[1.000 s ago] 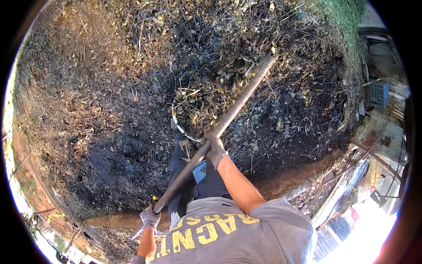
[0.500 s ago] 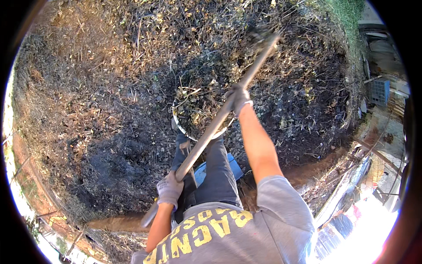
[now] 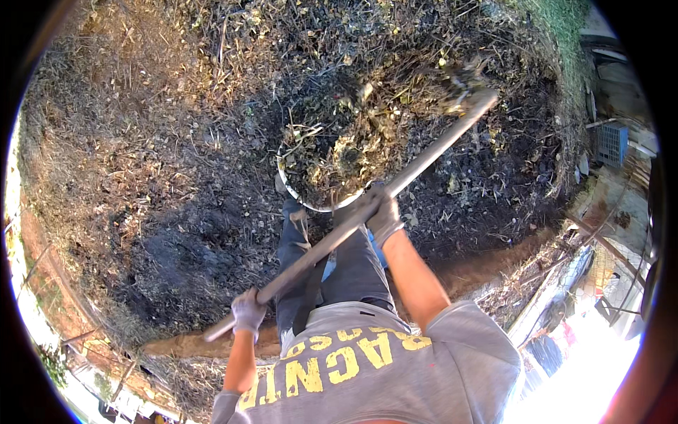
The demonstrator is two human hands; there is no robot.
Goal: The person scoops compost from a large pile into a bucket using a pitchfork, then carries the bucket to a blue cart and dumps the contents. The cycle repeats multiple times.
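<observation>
A long wooden tool handle (image 3: 438,145) runs slantwise across the view, from lower left to upper right. Near its lower end, my gloved left hand (image 3: 248,311) is closed around the wood. My right hand (image 3: 383,213), gloved as well, grips it farther up, in front of my right thigh. At the far end, blurred stalks and dry leaves (image 3: 459,88) surround the tool's head, whose shape I cannot make out. A curved white rim (image 3: 288,185) lies in front of my feet, with leaves and plant scraps (image 3: 349,157) inside its curve.
Dry leaves, twigs and dark soil (image 3: 176,162) cover the ground ahead. Part of a blue object (image 3: 376,249) shows beside my right leg. A blue crate (image 3: 611,145) stands at the far right, near boards and rubble. Behind me runs a bare earth strip (image 3: 487,272).
The handle has swung to the right and lies flatter. My right hand has come nearer my body; my left has moved outward to the left. Debris near the white rim has shifted.
</observation>
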